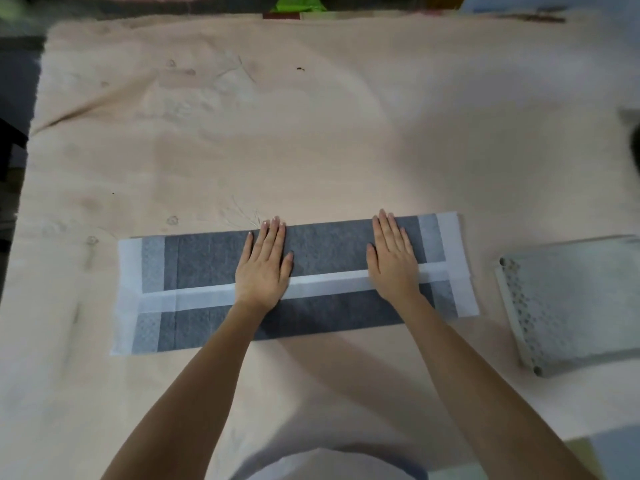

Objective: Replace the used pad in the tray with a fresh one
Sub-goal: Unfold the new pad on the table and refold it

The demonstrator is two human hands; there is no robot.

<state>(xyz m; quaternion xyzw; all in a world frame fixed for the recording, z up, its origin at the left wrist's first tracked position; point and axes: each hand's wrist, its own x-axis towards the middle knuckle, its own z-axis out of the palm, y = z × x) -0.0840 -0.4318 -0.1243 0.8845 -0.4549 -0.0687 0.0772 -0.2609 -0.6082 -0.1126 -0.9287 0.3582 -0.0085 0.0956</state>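
Pink cloth (311, 133) covers the worktop, where a folded pad (194, 268) lies under the left hand (265, 265) and right hand (393, 258), fingers flat. The tray (575, 299) sits well right, possibly already lined. Letting go may let the folds spring open.

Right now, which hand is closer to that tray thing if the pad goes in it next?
Probably the right hand. Both hands lie flat on the folded grey pad, but the tray sits off the pad's right end, so the right is nearer. The left hand would have to cross over.
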